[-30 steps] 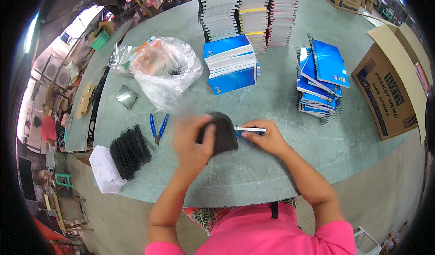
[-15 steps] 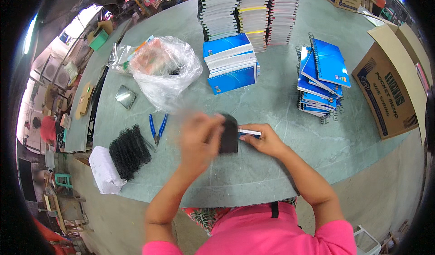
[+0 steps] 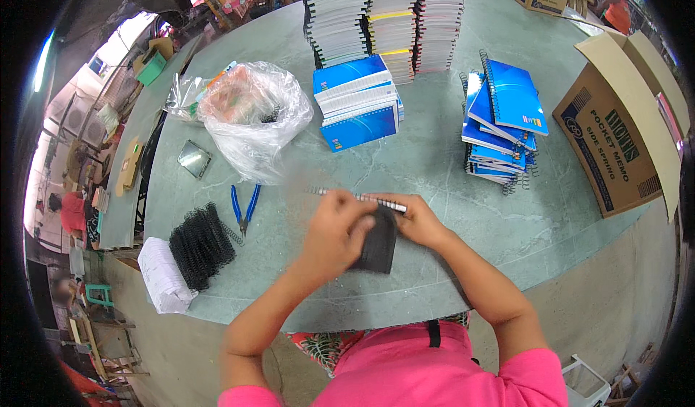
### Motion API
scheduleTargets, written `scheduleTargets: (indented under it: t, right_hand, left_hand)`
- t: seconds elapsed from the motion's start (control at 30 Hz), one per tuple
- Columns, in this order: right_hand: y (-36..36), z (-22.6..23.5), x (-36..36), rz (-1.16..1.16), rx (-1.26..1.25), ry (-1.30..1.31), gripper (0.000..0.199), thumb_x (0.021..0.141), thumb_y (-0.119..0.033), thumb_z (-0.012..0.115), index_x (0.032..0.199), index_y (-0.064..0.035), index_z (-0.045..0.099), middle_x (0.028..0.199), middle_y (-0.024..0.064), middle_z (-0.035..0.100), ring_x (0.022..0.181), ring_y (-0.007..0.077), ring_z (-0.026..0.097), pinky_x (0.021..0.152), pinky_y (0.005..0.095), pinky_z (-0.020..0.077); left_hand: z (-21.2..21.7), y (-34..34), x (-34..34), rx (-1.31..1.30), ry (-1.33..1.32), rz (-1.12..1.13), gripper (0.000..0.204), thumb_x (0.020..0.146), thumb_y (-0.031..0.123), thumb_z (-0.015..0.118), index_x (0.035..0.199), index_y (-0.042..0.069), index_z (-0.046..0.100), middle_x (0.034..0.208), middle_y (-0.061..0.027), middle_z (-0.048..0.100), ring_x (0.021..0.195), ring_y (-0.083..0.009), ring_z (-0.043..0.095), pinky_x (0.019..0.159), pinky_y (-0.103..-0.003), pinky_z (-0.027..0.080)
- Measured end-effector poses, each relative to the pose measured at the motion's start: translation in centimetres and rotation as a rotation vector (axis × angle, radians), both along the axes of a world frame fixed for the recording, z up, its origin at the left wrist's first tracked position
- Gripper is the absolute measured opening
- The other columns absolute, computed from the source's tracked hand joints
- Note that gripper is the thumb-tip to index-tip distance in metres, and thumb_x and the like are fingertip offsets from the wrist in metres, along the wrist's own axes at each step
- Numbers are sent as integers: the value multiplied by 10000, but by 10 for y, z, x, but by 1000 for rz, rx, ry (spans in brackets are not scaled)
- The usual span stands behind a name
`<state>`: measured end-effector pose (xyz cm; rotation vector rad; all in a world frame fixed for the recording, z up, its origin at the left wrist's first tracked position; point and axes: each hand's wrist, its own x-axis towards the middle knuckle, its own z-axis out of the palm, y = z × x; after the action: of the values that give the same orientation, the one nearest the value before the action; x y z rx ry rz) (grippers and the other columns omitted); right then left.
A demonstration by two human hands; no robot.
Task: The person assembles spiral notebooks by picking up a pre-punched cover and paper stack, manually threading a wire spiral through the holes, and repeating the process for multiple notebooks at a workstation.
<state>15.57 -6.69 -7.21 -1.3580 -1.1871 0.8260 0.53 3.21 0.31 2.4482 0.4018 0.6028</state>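
Note:
My right hand is closed on a small notebook, seen nearly edge-on. A dark spiral coil runs along the notebook's edge and pokes out past my left hand. The left fingers are curled against the coil, slightly smeared by motion; their exact grip is partly hidden. Under both hands lies a black pad with a rounded end. Blue-handled pliers rest to the left, jaws toward me. Beside them is a heap of black spiral coils.
Blue notebooks without coils are stacked ahead, and coiled ones at the right. Tall piles of bound pages stand behind. A clear plastic bag, a white paper bundle and an open carton are on the table.
My left hand has come right and down onto the notebook's edge. More of the coiled edge now shows between my hands. The black pad appears lower and slightly right; the whole view has shifted a little.

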Motion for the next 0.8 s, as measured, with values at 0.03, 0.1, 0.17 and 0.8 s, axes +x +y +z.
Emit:
scheduleTargets:
  t: [0.03,0.1,0.17,0.8]
  right_hand:
    - [2,2,1,-29,33,28,342,804,-33,605,1145,-37,581,1080,140,631,963,206,609,840,293,448]
    - [4,3,-2,-34,-9,40,333,803,-53,617,1134,-37,589,1067,142,635,958,204,609,836,291,450]
    - [2,-3,-4,-50,-10,25,304,804,-77,631,1104,-35,605,1021,144,648,929,197,611,816,293,457]
    - [-1,-7,-1,-6,50,-185,259,753,-73,630,1009,-37,616,963,158,624,915,320,595,794,362,461]
  left_hand:
    - [-11,-4,-9,-48,145,-129,271,726,88,678,992,62,629,930,-145,539,858,-305,539,772,-364,445]
    - [-34,-18,-30,-145,349,-275,270,741,147,676,997,77,625,949,-140,534,869,-300,542,756,-392,446]
    - [-28,-19,-22,72,127,-182,254,756,146,660,994,68,619,965,-138,541,909,-299,532,766,-404,438]
    - [1,0,28,187,105,-247,245,742,93,621,968,34,549,899,-120,542,873,-299,511,740,-385,406]
